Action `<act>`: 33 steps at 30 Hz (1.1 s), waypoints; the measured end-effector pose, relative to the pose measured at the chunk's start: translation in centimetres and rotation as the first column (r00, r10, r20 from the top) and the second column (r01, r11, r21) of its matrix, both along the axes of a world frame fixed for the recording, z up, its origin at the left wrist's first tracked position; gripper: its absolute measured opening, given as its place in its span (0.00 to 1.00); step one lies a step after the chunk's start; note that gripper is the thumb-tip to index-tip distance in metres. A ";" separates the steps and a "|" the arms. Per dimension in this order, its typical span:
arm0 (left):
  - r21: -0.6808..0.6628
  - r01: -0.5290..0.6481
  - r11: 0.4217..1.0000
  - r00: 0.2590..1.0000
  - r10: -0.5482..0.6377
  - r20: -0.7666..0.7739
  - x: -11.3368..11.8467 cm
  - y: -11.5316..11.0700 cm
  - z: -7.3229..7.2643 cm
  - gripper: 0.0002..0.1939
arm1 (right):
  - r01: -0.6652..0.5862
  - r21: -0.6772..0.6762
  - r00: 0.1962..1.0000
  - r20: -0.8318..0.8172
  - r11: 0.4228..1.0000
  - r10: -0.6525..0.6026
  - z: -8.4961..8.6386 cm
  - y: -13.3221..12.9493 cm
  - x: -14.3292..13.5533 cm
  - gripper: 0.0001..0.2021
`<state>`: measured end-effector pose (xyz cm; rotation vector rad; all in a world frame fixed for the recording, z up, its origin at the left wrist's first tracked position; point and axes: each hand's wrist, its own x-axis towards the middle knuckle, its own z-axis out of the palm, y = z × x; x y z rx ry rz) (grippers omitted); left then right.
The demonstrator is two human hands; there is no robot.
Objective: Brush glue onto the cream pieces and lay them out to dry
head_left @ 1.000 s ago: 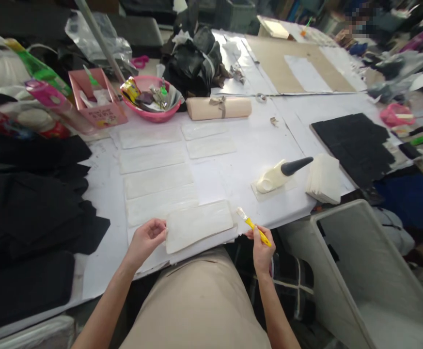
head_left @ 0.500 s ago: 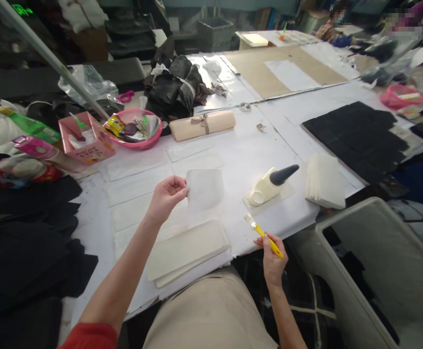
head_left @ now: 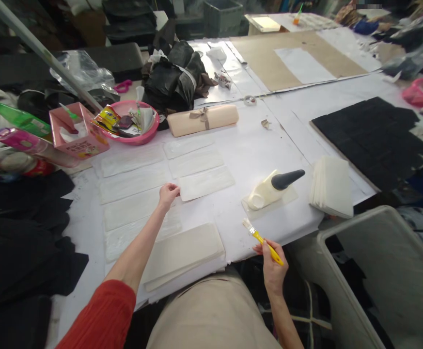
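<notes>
My left hand [head_left: 169,195] pinches the left end of a thin whitish rectangular sheet [head_left: 207,184], which lies nearly flat on the white-covered table [head_left: 233,242]. Several similar translucent sheets [head_left: 134,209] lie in two columns beside and beyond it. Below my left forearm sits a stack of off-white sheets [head_left: 185,249] at the near table edge. In my right hand [head_left: 274,261] is a yellow-handled brush [head_left: 267,245], bristles pointing up and left, held over the table edge. A cream bottle with a dark nozzle [head_left: 269,190] lies on a small sheet beyond the brush.
A pink basket [head_left: 142,139], a pink box [head_left: 78,133] and a peach roll [head_left: 204,121] stand at the back left. To the right are a white stack [head_left: 331,186], black pieces [head_left: 369,138] and a grey bin [head_left: 389,242]. Black fabric [head_left: 22,232] lies left.
My left hand has moved away from me and lowered the sheet from a raised, tilted position onto the table. My right hand still holds the brush in about the same place. The view has shifted slightly.
</notes>
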<state>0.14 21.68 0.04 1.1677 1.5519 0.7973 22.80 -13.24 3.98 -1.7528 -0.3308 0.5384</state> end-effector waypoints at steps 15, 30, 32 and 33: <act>-0.022 0.293 0.956 0.632 -0.211 -0.746 -1.6 1.1 -0.7 0.11 | 0.005 -0.002 0.990 0.138 1.000 -0.004 0.6 3.8 4.9 0.16; -0.111 0.147 0.983 0.773 -0.184 -0.607 -15.5 -16.2 4.1 0.20 | -0.372 -0.459 0.553 0.589 0.807 0.590 -1.5 7.7 10.0 0.19; -0.125 0.086 0.988 0.748 -0.147 -0.647 -17.2 -18.5 3.9 0.19 | -0.363 -0.498 0.507 0.603 0.788 0.615 -1.3 7.3 9.8 0.18; -0.125 0.054 0.991 0.735 -0.124 -0.667 -17.8 -19.4 3.8 0.19 | -0.354 -0.515 0.492 0.607 0.780 0.624 -1.1 7.1 9.7 0.18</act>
